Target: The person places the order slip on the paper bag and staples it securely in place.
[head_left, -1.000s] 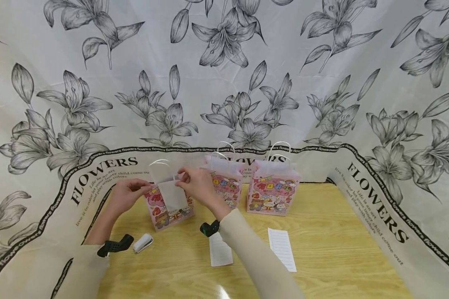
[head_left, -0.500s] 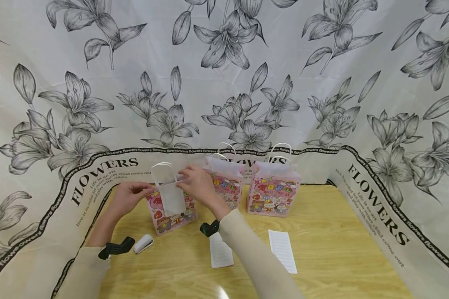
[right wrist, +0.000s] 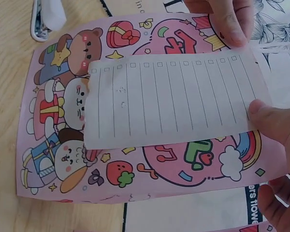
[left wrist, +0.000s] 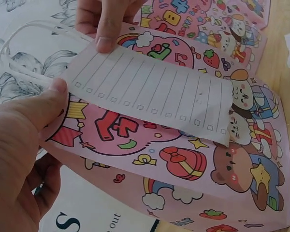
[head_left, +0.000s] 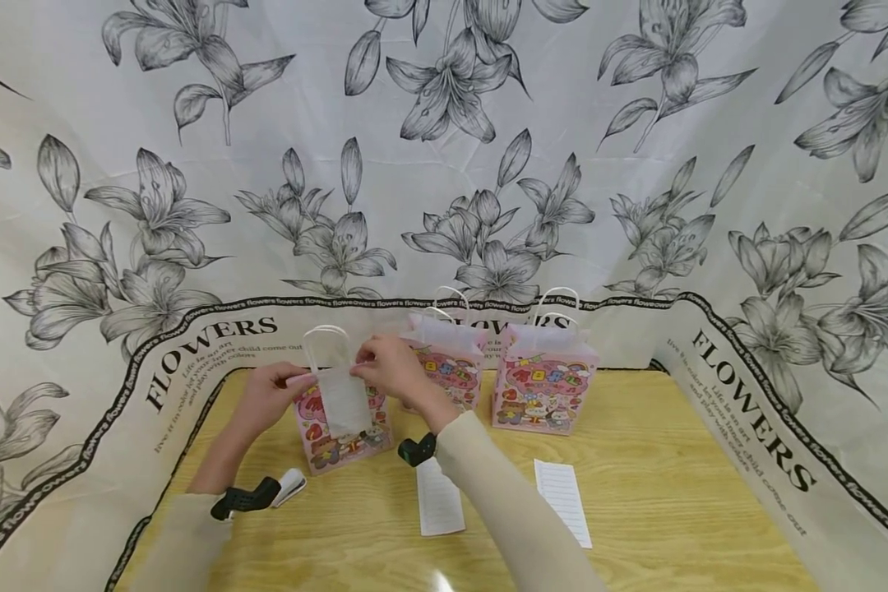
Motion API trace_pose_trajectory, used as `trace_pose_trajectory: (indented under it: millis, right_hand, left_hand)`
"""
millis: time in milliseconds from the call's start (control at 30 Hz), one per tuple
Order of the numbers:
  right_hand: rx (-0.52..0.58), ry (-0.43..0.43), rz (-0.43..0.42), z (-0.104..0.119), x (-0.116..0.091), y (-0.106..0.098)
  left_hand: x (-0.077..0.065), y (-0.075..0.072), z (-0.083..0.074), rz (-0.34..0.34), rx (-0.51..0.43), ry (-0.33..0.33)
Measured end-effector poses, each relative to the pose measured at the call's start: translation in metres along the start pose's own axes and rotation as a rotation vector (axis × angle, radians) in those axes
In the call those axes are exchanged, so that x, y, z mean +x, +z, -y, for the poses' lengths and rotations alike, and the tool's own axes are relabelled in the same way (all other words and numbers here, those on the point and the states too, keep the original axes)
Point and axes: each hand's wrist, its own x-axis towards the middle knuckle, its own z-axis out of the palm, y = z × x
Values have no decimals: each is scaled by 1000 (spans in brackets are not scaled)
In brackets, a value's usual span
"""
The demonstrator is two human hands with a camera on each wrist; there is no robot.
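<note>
A pink cartoon-printed paper gift bag with white handles stands at the left of the table. A lined checklist sheet lies flat against its front, its upper end at the bag's rim. My left hand pinches the bag's top edge beside the sheet, thumb in front and fingers behind. With my right hand I pinch the sheet's upper corner against the bag rim; in the right wrist view the thumb presses on the paper. A white stapler lies near my left wrist.
Two matching gift bags stand farther right, one behind my right hand and one beyond it. A lined sheet lies below my right wrist, another sheet to its right. A flower-printed cloth hangs behind the table.
Both hands stay at the bag's top edge with the sheet against its front. The right fingers shift slightly at the sheet's corner. The whole head view drifts slightly down and right.
</note>
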Motion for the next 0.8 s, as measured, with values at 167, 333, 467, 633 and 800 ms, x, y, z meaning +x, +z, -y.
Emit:
trace_pose_trajectory:
  millis: [167, 333, 467, 633, 800]
  right_hand:
    - [59, 23, 2, -2, -1, 3]
    - [51, 34, 17, -3, -2, 2]
    - [64, 31, 27, -5, -4, 1]
    - [86, -25, 10, -10, -6, 3]
    - [126, -57, -8, -13, -8, 6]
  left_hand:
    - [-1, 5, 1, -40, -17, 22]
    - [-3, 10, 2, -61, 18, 37]
    - [-3, 13, 2, -71, 8, 77]
    - [-2, 14, 3, -80, -12, 85]
    - [-4, 13, 3, -65, -31, 54]
